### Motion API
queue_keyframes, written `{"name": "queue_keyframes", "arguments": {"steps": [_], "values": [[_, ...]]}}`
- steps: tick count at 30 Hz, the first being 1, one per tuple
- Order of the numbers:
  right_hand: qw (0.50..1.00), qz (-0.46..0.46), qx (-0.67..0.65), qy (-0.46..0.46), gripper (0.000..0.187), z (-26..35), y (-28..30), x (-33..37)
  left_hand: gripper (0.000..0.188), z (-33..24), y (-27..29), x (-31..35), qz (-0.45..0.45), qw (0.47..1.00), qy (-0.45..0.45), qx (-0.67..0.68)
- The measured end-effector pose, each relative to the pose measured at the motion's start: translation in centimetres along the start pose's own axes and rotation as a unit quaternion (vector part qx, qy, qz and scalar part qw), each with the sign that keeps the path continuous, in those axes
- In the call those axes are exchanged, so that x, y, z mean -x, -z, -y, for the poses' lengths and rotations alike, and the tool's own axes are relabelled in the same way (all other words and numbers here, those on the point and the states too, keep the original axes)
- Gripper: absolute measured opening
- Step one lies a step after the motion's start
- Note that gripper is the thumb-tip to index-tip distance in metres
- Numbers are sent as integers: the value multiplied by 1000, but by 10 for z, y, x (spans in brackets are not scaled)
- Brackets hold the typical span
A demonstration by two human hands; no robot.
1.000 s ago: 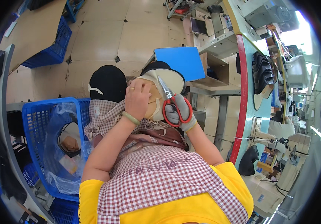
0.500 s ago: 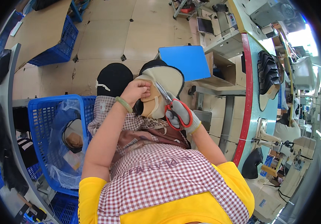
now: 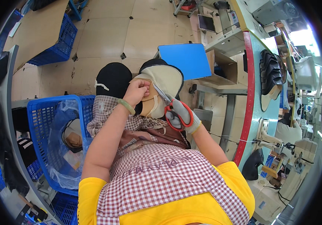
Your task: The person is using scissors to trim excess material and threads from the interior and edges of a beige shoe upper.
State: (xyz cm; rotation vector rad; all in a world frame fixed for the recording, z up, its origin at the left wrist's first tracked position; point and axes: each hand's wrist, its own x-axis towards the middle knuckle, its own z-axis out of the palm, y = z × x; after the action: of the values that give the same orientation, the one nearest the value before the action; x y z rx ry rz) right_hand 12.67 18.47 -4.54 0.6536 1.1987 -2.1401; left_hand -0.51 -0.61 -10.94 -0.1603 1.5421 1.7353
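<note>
A piece with a cream inside (image 3: 170,79) and a tan lining (image 3: 148,106), like a shoe upper, rests over my lap. My left hand (image 3: 137,92), bare and with a pale green bangle at the wrist, pinches the tan part near its upper edge. In a grey glove, my right hand (image 3: 183,114) grips red-handled scissors (image 3: 162,94) by the loops. Their blades lie over the piece, tips pointing away from me beside my left fingers. Left of it is a rounded black shape (image 3: 113,80) with a white strip; I cannot tell what it is.
A blue plastic basket (image 3: 37,123) stands at my left, with a clear bag and a similar piece (image 3: 73,135) inside. Ahead lie a blue panel (image 3: 184,62) and an open carton (image 3: 224,67). A green-topped bench (image 3: 256,97) at right carries stacked black pieces (image 3: 270,71) and a sewing machine (image 3: 299,161).
Both hands, the scissors and the piece keep nearly the same places. The view has shifted very slightly.
</note>
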Motion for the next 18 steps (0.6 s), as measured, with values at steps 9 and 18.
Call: {"name": "queue_keyframes", "arguments": {"steps": [9,18], "values": [[1000,-8,18,11,62,4,-16,2,21,7,-9,2,-51,997,-32,-41],[997,-36,64,14,60,10,-21,-6,23,14,-9,-1,-58,992,-75,-88]]}}
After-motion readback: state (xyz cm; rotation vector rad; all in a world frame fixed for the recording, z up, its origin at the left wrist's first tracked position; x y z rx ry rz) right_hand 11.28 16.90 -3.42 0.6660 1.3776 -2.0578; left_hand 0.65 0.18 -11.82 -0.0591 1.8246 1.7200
